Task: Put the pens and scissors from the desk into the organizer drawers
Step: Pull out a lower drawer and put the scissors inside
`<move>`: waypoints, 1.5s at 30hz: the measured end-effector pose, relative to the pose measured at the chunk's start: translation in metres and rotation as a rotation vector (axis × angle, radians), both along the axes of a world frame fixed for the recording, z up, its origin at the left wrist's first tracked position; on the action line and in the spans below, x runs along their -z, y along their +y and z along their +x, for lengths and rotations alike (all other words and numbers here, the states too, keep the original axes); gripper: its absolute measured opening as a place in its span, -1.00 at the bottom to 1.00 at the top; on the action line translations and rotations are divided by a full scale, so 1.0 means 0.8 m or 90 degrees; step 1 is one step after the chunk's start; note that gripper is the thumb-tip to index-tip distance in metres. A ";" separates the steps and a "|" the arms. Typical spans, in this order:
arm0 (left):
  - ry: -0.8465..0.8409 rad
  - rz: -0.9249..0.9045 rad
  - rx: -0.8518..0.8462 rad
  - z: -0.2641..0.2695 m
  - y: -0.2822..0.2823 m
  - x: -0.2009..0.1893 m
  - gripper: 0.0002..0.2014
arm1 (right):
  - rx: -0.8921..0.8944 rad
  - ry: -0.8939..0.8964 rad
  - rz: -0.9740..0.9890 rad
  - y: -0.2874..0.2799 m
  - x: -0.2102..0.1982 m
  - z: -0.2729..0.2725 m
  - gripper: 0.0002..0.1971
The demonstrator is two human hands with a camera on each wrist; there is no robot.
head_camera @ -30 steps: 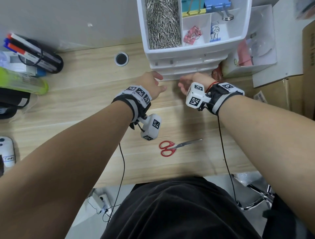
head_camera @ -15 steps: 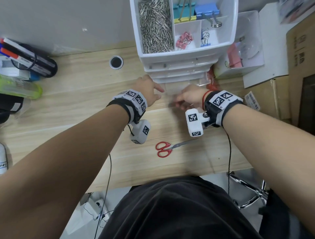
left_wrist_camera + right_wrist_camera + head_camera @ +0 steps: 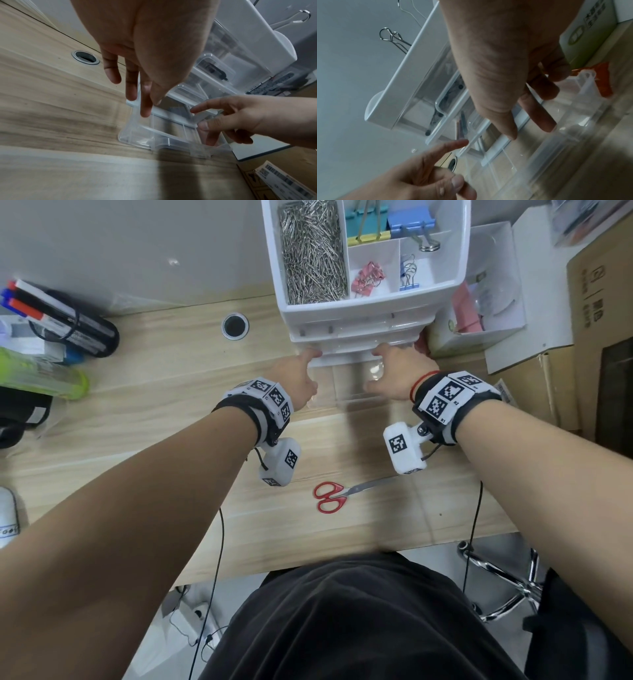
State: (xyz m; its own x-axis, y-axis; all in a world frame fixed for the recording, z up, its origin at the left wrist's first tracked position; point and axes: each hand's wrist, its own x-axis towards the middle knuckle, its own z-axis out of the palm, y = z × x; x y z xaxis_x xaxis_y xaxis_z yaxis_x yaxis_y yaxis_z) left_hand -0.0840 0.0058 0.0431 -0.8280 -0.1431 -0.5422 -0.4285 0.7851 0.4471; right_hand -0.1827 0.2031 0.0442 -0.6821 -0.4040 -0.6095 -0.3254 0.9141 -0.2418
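The white organizer (image 3: 359,313) stands at the desk's back edge, and its clear bottom drawer (image 3: 349,385) is pulled out toward me. My left hand (image 3: 298,378) lies at the drawer's left side, its straight fingers (image 3: 145,108) touching the rim. My right hand (image 3: 394,374) is at the right side, where thumb and fingers pinch the drawer's wall (image 3: 197,129). The drawer (image 3: 556,142) looks empty. Red-handled scissors (image 3: 330,496) lie near the desk's front edge, behind both wrists. Several pens (image 3: 51,309) sit bundled at the far left.
The organizer's top tray holds paper clips (image 3: 311,251) and binder clips. A cable hole (image 3: 235,326) is left of it, and a green bottle (image 3: 41,374) lies at the left edge. A white box (image 3: 493,285) and cardboard (image 3: 599,337) crowd the right.
Both hands were close together at the drawer's front. The drawer has slid out toward me, and the hands have spread apart to its two sides.
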 end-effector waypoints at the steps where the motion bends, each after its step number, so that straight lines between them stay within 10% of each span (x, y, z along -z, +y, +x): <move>1: -0.015 0.010 0.000 0.002 0.001 0.001 -0.37 | 0.007 -0.008 0.005 0.001 -0.001 -0.001 -0.25; 18: -0.060 0.043 0.025 0.026 0.003 0.009 -0.50 | -0.044 -0.030 0.140 0.006 0.007 0.011 -0.65; 27: 0.013 0.022 -0.046 0.048 0.005 0.008 -0.91 | -0.193 -0.155 -0.011 -0.034 -0.021 0.108 -0.92; 45: -0.143 0.028 -0.070 0.120 -0.003 0.045 -0.91 | -0.379 -0.049 0.034 -0.041 0.059 0.186 -0.69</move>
State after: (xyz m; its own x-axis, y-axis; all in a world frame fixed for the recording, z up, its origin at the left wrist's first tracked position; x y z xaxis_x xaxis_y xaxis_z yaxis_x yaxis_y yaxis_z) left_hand 0.0119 0.0035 0.0073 -0.6672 -0.1979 -0.7181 -0.6029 0.7097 0.3645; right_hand -0.0341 0.1704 -0.0028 -0.3008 -0.6707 -0.6780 -0.7687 0.5913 -0.2439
